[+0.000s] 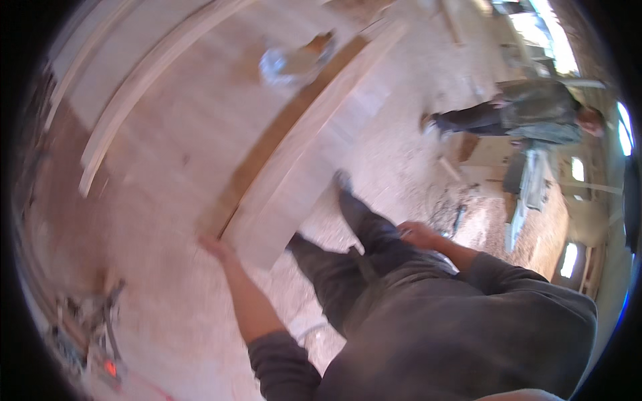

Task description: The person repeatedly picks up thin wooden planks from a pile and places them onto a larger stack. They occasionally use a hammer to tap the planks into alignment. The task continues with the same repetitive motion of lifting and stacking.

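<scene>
Blur hides whether the left hand's (217, 248) fingers grip the long pale board (314, 144) or merely touch it; I cannot tell the right hand's (420, 235) either (it rests bent by the thigh). The left arm reaches to the board's near end. The board lies along the worktop's (170, 177) edge, the surface stretching leftward, a shiny bundle (273, 67) beside its far half.

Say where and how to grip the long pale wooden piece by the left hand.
Probably at two spots, since the wooden piece is long: left hand from the near end, at whose corner it rests; right hand from the body side, along the exposed long face.
</scene>
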A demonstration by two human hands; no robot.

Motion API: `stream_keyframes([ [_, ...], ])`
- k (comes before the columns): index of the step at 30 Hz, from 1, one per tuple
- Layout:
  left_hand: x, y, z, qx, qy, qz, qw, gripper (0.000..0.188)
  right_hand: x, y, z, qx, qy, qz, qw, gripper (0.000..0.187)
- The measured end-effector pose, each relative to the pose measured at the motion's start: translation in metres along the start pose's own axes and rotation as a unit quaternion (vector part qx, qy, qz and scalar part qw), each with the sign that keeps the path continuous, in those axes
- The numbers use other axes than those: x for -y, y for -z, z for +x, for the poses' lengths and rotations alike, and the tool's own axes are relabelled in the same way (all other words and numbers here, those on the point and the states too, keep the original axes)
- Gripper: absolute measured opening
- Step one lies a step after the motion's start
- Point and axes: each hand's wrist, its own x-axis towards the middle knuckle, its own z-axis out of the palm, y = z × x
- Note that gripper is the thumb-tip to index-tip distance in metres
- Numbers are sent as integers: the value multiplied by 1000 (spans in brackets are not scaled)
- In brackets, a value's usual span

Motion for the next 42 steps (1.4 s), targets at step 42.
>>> stream_keyframes([
  [42,-311,-390,-233,-78,328,-348,875,47,16,453,253,-192,258,-113,940,49],
])
